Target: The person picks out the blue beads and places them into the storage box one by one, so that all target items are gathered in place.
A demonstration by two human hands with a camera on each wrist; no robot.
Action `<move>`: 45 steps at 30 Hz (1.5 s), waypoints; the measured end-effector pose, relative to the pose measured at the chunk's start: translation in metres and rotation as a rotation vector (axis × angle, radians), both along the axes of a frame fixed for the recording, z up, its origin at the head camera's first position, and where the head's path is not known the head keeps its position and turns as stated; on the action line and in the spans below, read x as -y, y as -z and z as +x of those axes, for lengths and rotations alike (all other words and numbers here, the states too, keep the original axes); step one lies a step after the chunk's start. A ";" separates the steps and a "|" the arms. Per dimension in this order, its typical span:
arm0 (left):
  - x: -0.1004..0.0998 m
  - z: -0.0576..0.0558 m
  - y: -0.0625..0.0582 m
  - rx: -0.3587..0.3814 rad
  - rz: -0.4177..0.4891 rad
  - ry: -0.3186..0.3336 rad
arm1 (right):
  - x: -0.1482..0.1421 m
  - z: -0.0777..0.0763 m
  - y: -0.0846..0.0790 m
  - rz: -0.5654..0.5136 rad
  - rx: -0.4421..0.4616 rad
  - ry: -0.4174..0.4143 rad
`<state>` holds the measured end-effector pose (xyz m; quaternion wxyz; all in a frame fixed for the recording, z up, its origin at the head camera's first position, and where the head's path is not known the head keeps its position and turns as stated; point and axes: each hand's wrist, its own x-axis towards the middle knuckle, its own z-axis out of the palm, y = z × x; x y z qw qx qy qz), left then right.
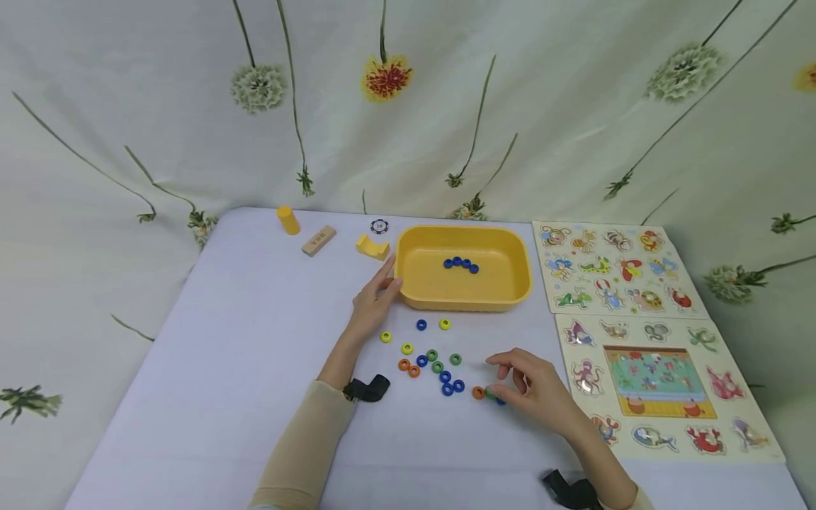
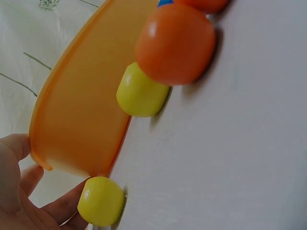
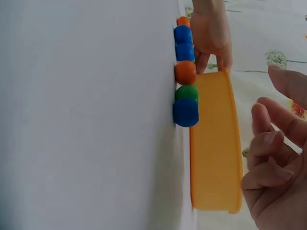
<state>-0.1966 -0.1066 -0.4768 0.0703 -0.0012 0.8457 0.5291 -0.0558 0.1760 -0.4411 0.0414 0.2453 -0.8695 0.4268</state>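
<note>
The yellow tray (image 1: 408, 303) has several blue beads (image 1: 457, 261) in a row on its floor. My left hand (image 1: 372, 308) touches the tray's left side, its fingers fairly straight along the wall; a yellow bead (image 2: 101, 201) sits beside those fingers in the left wrist view. My right hand (image 1: 538, 389) hovers at the right end of the loose beads, thumb and index finger apart and the other fingers loosely bent, holding nothing. Just by it lie an orange bead (image 1: 479, 392), a green bead (image 3: 188, 91) and a blue bead (image 3: 185, 112), the last two partly covered in the head view.
Several blue, green, yellow and orange beads lie scattered before the tray, such as a green one (image 1: 455, 359). Behind on the left are a yellow cylinder (image 1: 288, 220), a wooden block (image 1: 319, 241), a yellow arch (image 1: 372, 247) and a chip (image 1: 379, 226). Picture boards (image 1: 561, 315) lie right.
</note>
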 end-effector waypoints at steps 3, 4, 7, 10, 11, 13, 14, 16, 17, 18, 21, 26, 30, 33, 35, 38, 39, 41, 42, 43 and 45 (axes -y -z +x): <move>0.000 0.000 0.000 -0.007 -0.003 0.000 | -0.010 0.003 0.015 0.024 0.044 0.012; 0.000 0.000 0.000 -0.009 -0.003 -0.001 | -0.013 0.004 0.019 0.036 0.066 0.018; 0.000 0.001 0.000 -0.015 -0.001 0.000 | -0.019 0.005 0.029 0.088 0.145 0.045; 0.001 0.001 0.001 -0.025 0.002 0.005 | -0.023 0.005 0.036 0.150 0.198 0.072; 0.001 0.001 0.001 -0.027 0.004 0.006 | -0.023 0.005 0.037 0.173 0.205 0.078; 0.001 0.001 0.001 -0.028 0.007 0.006 | -0.023 0.005 0.038 0.205 0.204 0.082; 0.000 0.001 0.001 -0.027 0.005 0.002 | -0.023 0.006 0.037 0.213 0.199 0.081; 0.000 0.001 0.001 -0.025 0.006 0.001 | -0.023 0.006 0.036 0.224 0.185 0.076; 0.000 0.001 0.001 -0.023 0.006 0.002 | -0.023 0.007 0.034 0.224 0.182 0.079; -0.001 0.001 0.001 -0.023 0.005 0.006 | -0.023 0.006 0.033 0.216 0.171 0.082; -0.001 0.001 0.001 -0.029 0.005 0.019 | -0.024 -0.001 0.022 0.161 0.115 0.115; 0.001 0.001 0.001 -0.032 -0.001 0.002 | -0.022 -0.042 -0.013 0.071 -0.097 0.179; 0.001 0.001 0.001 -0.023 0.000 0.002 | -0.009 -0.091 -0.031 0.086 -0.139 0.198; 0.001 0.001 0.002 -0.019 0.007 0.002 | 0.005 -0.129 -0.031 0.119 -0.026 0.203; 0.001 0.002 0.003 -0.017 0.017 0.003 | 0.014 -0.151 -0.026 0.163 0.059 0.208; 0.000 0.002 0.003 -0.014 0.024 0.002 | 0.027 -0.175 -0.016 0.249 0.154 0.210; 0.000 0.003 0.003 -0.015 0.024 0.001 | 0.030 -0.181 -0.013 0.277 0.176 0.206; 0.000 0.003 0.003 -0.019 0.026 0.000 | 0.036 -0.190 -0.008 0.330 0.209 0.203; 0.000 0.003 0.003 -0.023 0.025 -0.003 | 0.039 -0.193 -0.005 0.352 0.224 0.200; 0.000 0.003 0.003 -0.027 0.027 -0.002 | 0.041 -0.195 -0.003 0.370 0.235 0.195; 0.000 0.003 0.002 -0.032 0.029 -0.001 | 0.045 -0.199 -0.001 0.393 0.260 0.197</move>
